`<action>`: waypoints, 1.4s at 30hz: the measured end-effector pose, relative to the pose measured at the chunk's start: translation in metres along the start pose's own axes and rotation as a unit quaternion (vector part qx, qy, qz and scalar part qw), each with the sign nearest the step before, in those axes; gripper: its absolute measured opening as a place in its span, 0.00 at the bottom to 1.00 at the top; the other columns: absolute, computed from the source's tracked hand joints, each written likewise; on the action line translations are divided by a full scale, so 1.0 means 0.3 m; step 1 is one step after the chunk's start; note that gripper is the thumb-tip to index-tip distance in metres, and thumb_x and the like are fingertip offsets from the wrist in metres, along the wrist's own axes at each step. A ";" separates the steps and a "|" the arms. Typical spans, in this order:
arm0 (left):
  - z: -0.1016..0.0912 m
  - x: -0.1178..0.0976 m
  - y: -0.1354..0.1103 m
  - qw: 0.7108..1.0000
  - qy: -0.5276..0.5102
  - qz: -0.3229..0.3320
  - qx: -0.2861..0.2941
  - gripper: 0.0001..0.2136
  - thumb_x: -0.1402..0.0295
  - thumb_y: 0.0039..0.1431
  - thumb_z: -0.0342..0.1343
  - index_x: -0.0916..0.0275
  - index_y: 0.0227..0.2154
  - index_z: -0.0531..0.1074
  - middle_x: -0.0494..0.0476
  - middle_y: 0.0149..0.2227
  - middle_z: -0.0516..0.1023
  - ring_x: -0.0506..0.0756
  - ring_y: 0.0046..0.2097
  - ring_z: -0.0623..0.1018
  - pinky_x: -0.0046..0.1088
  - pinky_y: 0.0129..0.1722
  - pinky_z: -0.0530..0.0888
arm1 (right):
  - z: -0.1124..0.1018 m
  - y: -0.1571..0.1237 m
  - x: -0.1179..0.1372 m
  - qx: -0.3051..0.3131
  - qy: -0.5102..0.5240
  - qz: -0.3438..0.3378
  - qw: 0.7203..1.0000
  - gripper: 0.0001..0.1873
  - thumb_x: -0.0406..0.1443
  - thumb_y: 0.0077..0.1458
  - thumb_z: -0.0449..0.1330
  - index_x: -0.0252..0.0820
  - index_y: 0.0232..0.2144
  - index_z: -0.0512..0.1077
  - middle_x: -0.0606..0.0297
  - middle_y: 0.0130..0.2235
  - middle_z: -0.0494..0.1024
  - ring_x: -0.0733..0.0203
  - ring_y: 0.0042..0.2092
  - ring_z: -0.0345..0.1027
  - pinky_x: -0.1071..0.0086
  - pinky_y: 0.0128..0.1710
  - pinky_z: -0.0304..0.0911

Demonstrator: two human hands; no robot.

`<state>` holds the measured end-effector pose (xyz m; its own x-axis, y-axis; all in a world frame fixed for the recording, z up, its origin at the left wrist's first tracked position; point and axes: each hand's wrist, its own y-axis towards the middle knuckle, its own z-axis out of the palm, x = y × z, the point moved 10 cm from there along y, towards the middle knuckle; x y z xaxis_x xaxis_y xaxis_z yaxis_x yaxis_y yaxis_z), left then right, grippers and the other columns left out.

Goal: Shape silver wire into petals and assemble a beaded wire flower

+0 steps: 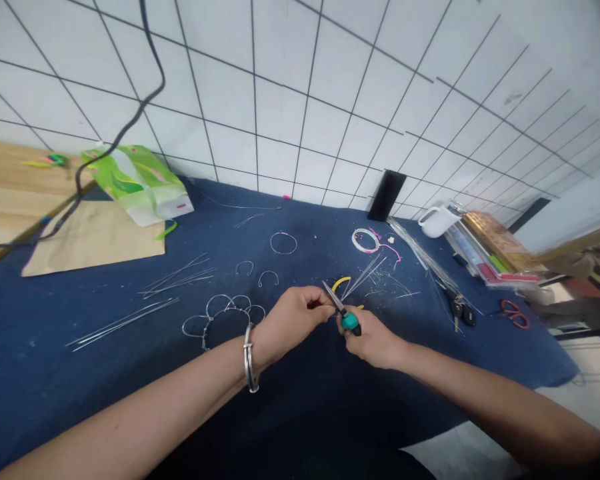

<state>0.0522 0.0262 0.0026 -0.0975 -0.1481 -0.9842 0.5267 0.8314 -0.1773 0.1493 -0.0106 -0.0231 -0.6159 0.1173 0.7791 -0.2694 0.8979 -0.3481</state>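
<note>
My right hand [373, 340] is closed round teal-handled pliers [344, 312], whose thin jaws point up and left. My left hand [293, 319], with metal bangles on the wrist, is pinched right at the jaw tips, on something too small to make out. Both hands hover over a dark blue cloth [55, 373]. To the left of my left hand lies a bent wire flower shape [225, 312] with several loops. Small wire arcs [268, 277] and a wire ring [283, 243] lie beyond it.
Bundles of straight wires [177, 279] lie at the left, and more wires [415, 250] at the right. A green plastic bag [137, 181], brown paper [95, 238], a white mug [437, 220], books [490, 250], red scissors [515, 312], dark pliers [461, 308] and a coil [365, 240] surround them.
</note>
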 end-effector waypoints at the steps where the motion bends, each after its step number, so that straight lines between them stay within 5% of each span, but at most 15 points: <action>1: -0.002 0.000 0.003 1.000 -0.006 -0.002 0.001 0.05 0.70 0.48 0.51 0.64 0.21 0.68 0.45 0.18 0.61 0.44 0.20 0.57 0.21 0.20 0.57 | 0.010 0.002 -0.004 0.020 0.037 0.012 0.999 0.10 0.26 0.36 0.48 0.43 0.25 0.57 0.75 0.21 0.56 0.71 0.20 0.50 0.76 0.19 0.49; 5: -0.008 0.007 0.007 0.999 -0.040 -0.026 -0.002 0.05 0.69 0.48 0.52 0.64 0.21 0.66 0.44 0.17 0.59 0.44 0.19 0.55 0.20 0.19 0.54 | 0.023 0.009 0.005 0.064 0.096 0.027 0.993 0.10 0.26 0.36 0.50 0.42 0.25 0.58 0.75 0.21 0.56 0.72 0.20 0.49 0.77 0.19 0.49; 13: 0.002 0.048 0.010 0.996 -0.068 -0.050 0.007 0.07 0.66 0.49 0.52 0.65 0.24 0.68 0.45 0.18 0.58 0.44 0.19 0.54 0.20 0.17 0.50 | -0.023 0.016 0.040 0.033 0.022 0.020 0.999 0.08 0.28 0.42 0.52 0.40 0.29 0.63 0.74 0.22 0.60 0.72 0.21 0.53 0.77 0.20 0.52; 21: 0.008 0.070 0.012 0.993 -0.097 -0.065 0.012 0.07 0.65 0.48 0.54 0.64 0.23 0.67 0.45 0.18 0.58 0.43 0.18 0.52 0.21 0.17 0.48 | -0.002 -0.001 0.007 0.054 0.060 0.053 0.995 0.09 0.31 0.46 0.53 0.39 0.34 0.64 0.72 0.24 0.62 0.71 0.23 0.56 0.77 0.22 0.55; 32: 0.008 0.077 0.018 0.994 -0.084 -0.076 0.012 0.07 0.66 0.47 0.55 0.65 0.23 0.67 0.45 0.18 0.59 0.43 0.18 0.54 0.21 0.17 0.50 | -0.027 0.006 0.053 0.018 -0.068 -0.019 0.997 0.00 0.31 0.48 0.51 0.40 0.26 0.61 0.72 0.23 0.61 0.69 0.25 0.56 0.74 0.26 0.54; 42: -0.006 0.072 -0.007 0.997 -0.029 -0.063 -0.036 0.05 0.68 0.47 0.53 0.65 0.24 0.69 0.45 0.19 0.61 0.44 0.19 0.55 0.21 0.18 0.52 | -0.034 0.016 0.038 -0.056 -0.206 -0.042 0.976 0.09 0.27 0.41 0.50 0.42 0.28 0.58 0.70 0.26 0.64 0.66 0.28 0.58 0.73 0.28 0.53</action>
<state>0.0473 0.0222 -0.0183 -0.1087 -0.2830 -0.9529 0.4518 0.8398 -0.3009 0.1486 -0.0007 -0.0105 -0.8462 -0.1188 0.5194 -0.2640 0.9402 -0.2151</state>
